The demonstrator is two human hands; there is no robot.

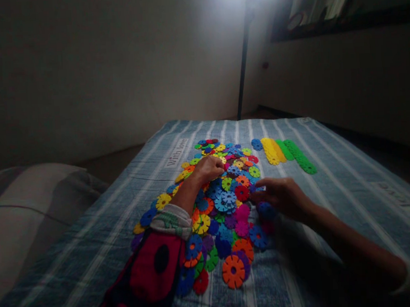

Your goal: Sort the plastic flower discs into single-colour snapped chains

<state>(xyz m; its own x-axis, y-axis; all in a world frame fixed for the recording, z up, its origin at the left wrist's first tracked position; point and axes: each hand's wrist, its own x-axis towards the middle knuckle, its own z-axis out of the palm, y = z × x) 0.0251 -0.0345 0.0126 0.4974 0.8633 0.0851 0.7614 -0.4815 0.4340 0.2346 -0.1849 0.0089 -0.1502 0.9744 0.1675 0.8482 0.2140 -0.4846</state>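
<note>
A heap of colourful notched plastic discs point(229, 197) is spread over a striped cloth. My left hand point(210, 168) is over the upper part of the heap, its fingers curled closed; whatever they hold, if anything, is hidden. At the heap's right edge is my right hand point(283, 196), fingers stretched toward the discs with a gap between index finger and thumb. Below its fingers lies a dark blue disc point(266, 210). An orange disc point(233, 271) lies flat at the near end of the heap.
Right of the heap, discs lie in overlapping rows: a yellow row point(271, 151), a green row point(299, 157) and a small blue group point(256, 144). The striped cloth point(344, 183) covers the surface. Behind it stands a lamp pole point(243, 64); pale bedding point(33, 217) is at left.
</note>
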